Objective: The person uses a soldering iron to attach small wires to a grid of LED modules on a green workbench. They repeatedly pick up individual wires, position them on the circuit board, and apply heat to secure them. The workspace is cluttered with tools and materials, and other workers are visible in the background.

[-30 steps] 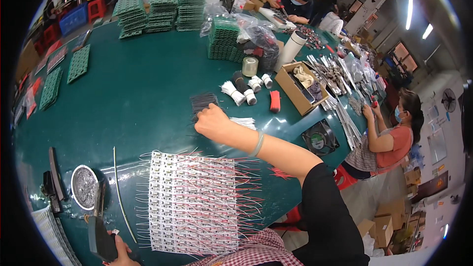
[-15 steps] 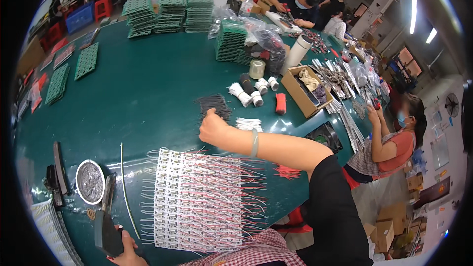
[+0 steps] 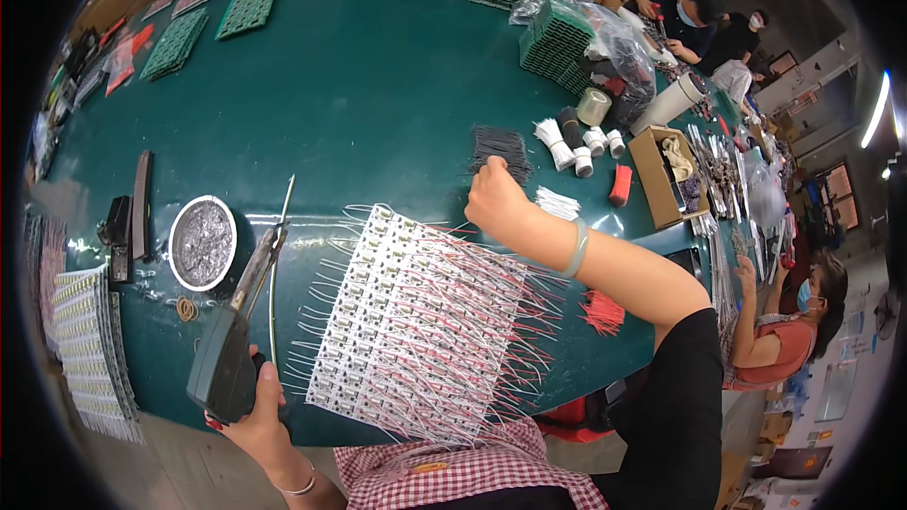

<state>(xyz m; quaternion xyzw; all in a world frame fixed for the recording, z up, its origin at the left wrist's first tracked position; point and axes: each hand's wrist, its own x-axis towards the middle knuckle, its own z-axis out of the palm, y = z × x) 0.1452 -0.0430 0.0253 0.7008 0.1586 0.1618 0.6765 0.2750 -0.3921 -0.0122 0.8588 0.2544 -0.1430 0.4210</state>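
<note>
My left hand [image 3: 260, 416] is closed round the grip of a dark green soldering gun [image 3: 223, 364]. Its narrow tip points away from me, between a round bowl of silvery metal bits [image 3: 204, 244] and a panel of white circuit boards [image 3: 406, 321]. Rows of thin red and white wires stick out from the panel. My right hand [image 3: 498, 198] is closed at the near edge of a pile of black wires [image 3: 501, 149]; what its fingertips pinch, if anything, is hidden. A thin pale rod [image 3: 274, 297] lies beside the gun.
Right of the black wires lie white wires [image 3: 557, 203], red wires [image 3: 602, 312] and tied bundles [image 3: 555, 144]. A cardboard box [image 3: 652, 170] stands farther right. Green board stacks [image 3: 557, 45] line the far side. More white panels [image 3: 90, 340] sit at left. Co-workers occupy the right side.
The view has shifted, so the table appears farther up and right. The soldering gun has come farther into view, its tip a little farther from the bowl. My right hand stays by the black wires.
</note>
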